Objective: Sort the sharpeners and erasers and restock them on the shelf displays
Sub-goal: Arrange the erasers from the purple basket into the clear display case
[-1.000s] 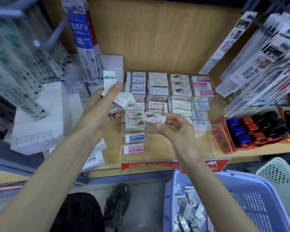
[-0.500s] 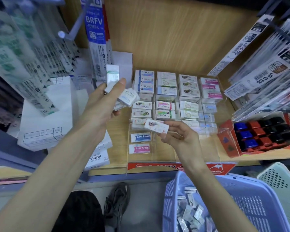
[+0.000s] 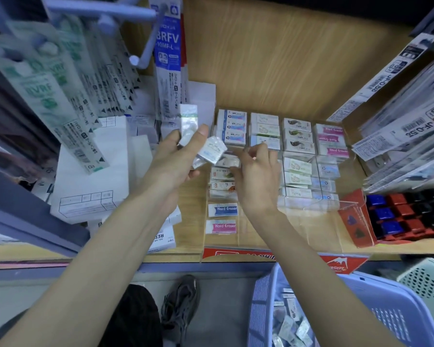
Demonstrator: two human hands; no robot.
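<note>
Closest to me, down by the person's shoe, a lilac basket (image 3: 261, 296) stands against the shelf edge with loose stock (image 3: 291, 329) heaped in the bottom. Above it both bare forearms reach in over the shelf. The left hand (image 3: 176, 161) is curled round a clutch of wrapped erasers (image 3: 212, 152), thumb on top. One packet stands up on end behind the fingers and another fans out to the right. The right hand (image 3: 258, 181) hangs just beside that clutch, palm down over the clear acrylic display (image 3: 311, 209), fingers bent into its second column. Whether they pinch a packet or only press on the row I cannot tell, since the knuckles hide it. The held erasers lie immediately left of the right hand, almost touching its thumb, so the right hand is by far the nearer to both the stock and the slots. The shelved erasers (image 3: 297, 144) all lie with their long axis running across the shelf, while those in the left hand sit tilted or upright. I judge each one will need turning flat and crosswise before it goes in. Further right sits a red tray of sharpeners (image 3: 411, 211), and behind everything is the wooden back panel (image 3: 273, 58).
</note>
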